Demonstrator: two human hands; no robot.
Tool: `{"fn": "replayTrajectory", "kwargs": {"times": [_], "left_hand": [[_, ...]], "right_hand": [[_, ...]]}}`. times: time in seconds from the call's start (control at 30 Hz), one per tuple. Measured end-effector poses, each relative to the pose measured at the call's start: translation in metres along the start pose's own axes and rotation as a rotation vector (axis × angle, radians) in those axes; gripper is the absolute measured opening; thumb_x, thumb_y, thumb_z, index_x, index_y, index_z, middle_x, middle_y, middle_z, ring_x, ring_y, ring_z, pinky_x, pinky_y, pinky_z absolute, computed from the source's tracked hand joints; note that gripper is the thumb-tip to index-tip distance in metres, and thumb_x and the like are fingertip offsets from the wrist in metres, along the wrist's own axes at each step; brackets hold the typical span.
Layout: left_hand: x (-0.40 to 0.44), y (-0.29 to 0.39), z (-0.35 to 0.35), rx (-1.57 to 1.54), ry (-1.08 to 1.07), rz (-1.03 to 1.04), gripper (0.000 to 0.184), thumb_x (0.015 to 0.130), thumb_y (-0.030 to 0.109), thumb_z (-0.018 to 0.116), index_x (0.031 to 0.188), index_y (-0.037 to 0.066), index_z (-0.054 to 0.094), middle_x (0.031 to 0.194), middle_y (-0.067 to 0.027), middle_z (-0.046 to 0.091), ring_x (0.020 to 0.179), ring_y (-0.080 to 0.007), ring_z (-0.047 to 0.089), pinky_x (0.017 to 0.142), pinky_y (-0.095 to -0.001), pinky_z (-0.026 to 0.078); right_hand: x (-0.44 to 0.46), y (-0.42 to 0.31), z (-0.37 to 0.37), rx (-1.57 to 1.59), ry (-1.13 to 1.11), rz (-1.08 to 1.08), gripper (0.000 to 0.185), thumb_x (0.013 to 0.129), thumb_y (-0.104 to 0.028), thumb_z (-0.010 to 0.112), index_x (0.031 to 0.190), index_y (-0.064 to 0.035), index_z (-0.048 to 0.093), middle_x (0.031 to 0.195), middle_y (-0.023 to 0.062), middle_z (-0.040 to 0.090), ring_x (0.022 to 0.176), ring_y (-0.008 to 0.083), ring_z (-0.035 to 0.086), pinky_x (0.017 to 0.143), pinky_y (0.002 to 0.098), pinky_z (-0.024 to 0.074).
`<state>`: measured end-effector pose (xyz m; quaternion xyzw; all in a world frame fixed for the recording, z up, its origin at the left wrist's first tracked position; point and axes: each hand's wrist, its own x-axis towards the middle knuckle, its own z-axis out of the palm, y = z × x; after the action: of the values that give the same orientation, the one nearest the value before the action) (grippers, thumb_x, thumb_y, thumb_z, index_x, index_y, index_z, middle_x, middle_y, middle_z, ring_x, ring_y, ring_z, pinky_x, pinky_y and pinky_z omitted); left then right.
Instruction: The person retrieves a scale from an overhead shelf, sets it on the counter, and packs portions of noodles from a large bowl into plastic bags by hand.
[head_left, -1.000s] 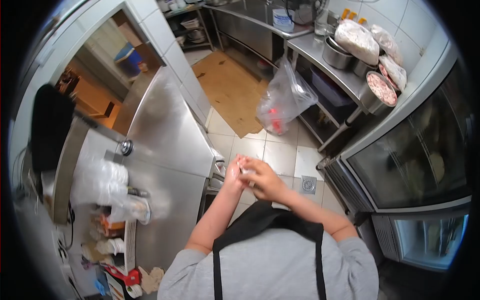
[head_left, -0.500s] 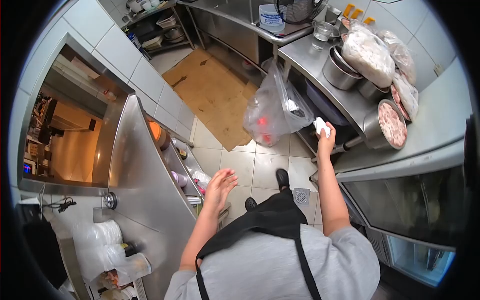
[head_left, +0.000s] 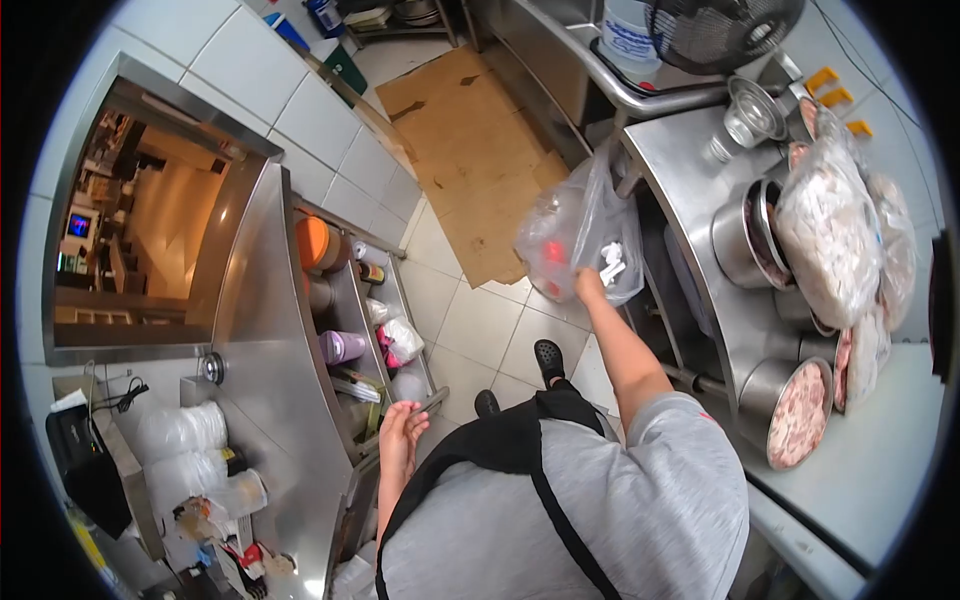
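Observation:
My right hand (head_left: pixel 588 284) reaches to the near edge of a clear plastic bag (head_left: pixel 560 215) that hangs at the corner of the steel counter. Its fingers are too hidden to make out. Crumpled white paper (head_left: pixel 612 262) shows inside the bag beside this hand, and something red (head_left: pixel 553 252) shows through the plastic. Over at the left, my left hand (head_left: pixel 403 428) is raised near the shelf unit, fingers apart and holding nothing.
Steel counter (head_left: pixel 680 160) at right bears pots, bagged meat (head_left: pixel 835 225), a pot of meat (head_left: pixel 798 415) and a glass bowl (head_left: pixel 750 110). Cardboard (head_left: pixel 465 150) covers part of the floor. At left are a steel worktop (head_left: pixel 255 300) and shelves with an orange-lidded tub (head_left: pixel 317 243).
My right hand has moved left and down to the bag; the white paper it held now shows in the bag. My left hand has moved down and left. The view has shifted.

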<state>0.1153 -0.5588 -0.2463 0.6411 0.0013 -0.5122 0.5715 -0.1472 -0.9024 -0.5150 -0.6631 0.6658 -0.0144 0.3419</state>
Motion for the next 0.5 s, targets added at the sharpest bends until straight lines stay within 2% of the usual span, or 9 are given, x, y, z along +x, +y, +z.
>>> {"fn": "replayTrajectory", "kwargs": {"times": [0.1,0.2,0.23,0.27,0.3,0.37,0.4,0.43,0.5], "left_hand": [[0.002,0.003,0.015,0.134,0.048,0.127,0.014,0.092,0.019,0.05,0.095,0.005,0.051,0.091,-0.0046,0.058,0.077,-0.0118,0.058,0.068,-0.0238,0.047],[0.004,-0.001,0.02,0.346,0.066,0.295,0.012,0.092,0.017,0.05,0.096,0.005,0.052,0.091,-0.0043,0.057,0.077,-0.0104,0.057,0.068,-0.0228,0.046],[0.0,0.0,0.022,0.36,0.046,0.326,0.012,0.091,0.015,0.05,0.097,0.004,0.052,0.093,-0.0043,0.056,0.077,-0.0103,0.057,0.068,-0.0229,0.046],[-0.003,0.0,0.024,0.363,0.052,0.366,0.012,0.091,0.013,0.05,0.098,0.003,0.052,0.095,-0.0043,0.056,0.077,-0.0101,0.056,0.069,-0.023,0.046],[-0.013,0.011,0.028,0.453,0.073,0.451,0.013,0.09,0.013,0.051,0.098,0.003,0.052,0.094,-0.004,0.056,0.079,-0.0104,0.056,0.071,-0.0239,0.045],[-0.036,0.027,0.022,0.582,0.201,0.558,0.014,0.088,0.013,0.053,0.098,0.003,0.053,0.094,-0.0043,0.056,0.082,-0.0109,0.055,0.073,-0.0252,0.044],[-0.043,0.033,0.013,0.624,0.284,0.6,0.015,0.087,0.012,0.053,0.098,0.002,0.053,0.095,-0.0049,0.055,0.083,-0.011,0.054,0.073,-0.0256,0.044],[-0.048,0.038,-0.002,0.603,0.364,0.691,0.014,0.087,0.011,0.054,0.098,0.001,0.053,0.095,-0.0053,0.055,0.084,-0.0112,0.054,0.073,-0.0255,0.044],[-0.066,0.044,-0.04,0.595,0.54,0.818,0.013,0.087,0.01,0.054,0.096,0.002,0.054,0.093,-0.0057,0.054,0.085,-0.0126,0.054,0.072,-0.0262,0.044]], "right_hand": [[-0.026,-0.064,-0.048,0.494,0.127,-0.265,0.015,0.075,-0.02,0.061,0.08,-0.0053,0.063,0.079,0.0184,0.063,0.077,0.0351,0.062,0.069,0.0428,0.0467],[-0.014,-0.073,-0.058,0.134,0.011,-0.401,0.014,0.076,-0.017,0.059,0.076,-0.003,0.06,0.077,0.0207,0.061,0.075,0.036,0.06,0.065,0.0429,0.0456],[-0.009,-0.077,-0.063,0.169,-0.012,-0.354,0.014,0.075,-0.017,0.059,0.079,-0.0034,0.062,0.078,0.0211,0.061,0.075,0.0368,0.06,0.066,0.0424,0.0458],[-0.002,-0.076,-0.071,0.167,0.186,-0.504,0.017,0.074,-0.018,0.06,0.082,-0.0033,0.064,0.078,0.0211,0.062,0.075,0.0365,0.06,0.068,0.0422,0.0469],[-0.004,-0.087,-0.091,0.033,0.249,-0.412,0.022,0.075,-0.014,0.057,0.094,-0.0071,0.066,0.086,0.0194,0.064,0.088,0.0338,0.061,0.077,0.0397,0.0478],[-0.034,-0.126,-0.138,-0.326,0.392,-0.351,0.052,0.072,-0.023,0.067,0.121,-0.0167,0.051,0.114,0.0174,0.055,0.104,0.0362,0.052,0.085,0.047,0.044],[-0.033,-0.137,-0.146,-0.296,0.427,-0.391,0.063,0.071,-0.029,0.07,0.127,-0.0207,0.045,0.12,0.0167,0.049,0.109,0.037,0.048,0.085,0.0494,0.0427],[-0.013,-0.137,-0.136,-0.308,0.506,-0.408,0.064,0.072,-0.031,0.07,0.129,-0.0218,0.044,0.123,0.016,0.046,0.109,0.0363,0.047,0.086,0.0478,0.0426],[0.004,-0.15,-0.128,-0.216,0.422,-0.54,0.062,0.073,-0.029,0.07,0.128,-0.0184,0.045,0.12,0.0171,0.045,0.11,0.0353,0.044,0.088,0.0481,0.0399]]}}
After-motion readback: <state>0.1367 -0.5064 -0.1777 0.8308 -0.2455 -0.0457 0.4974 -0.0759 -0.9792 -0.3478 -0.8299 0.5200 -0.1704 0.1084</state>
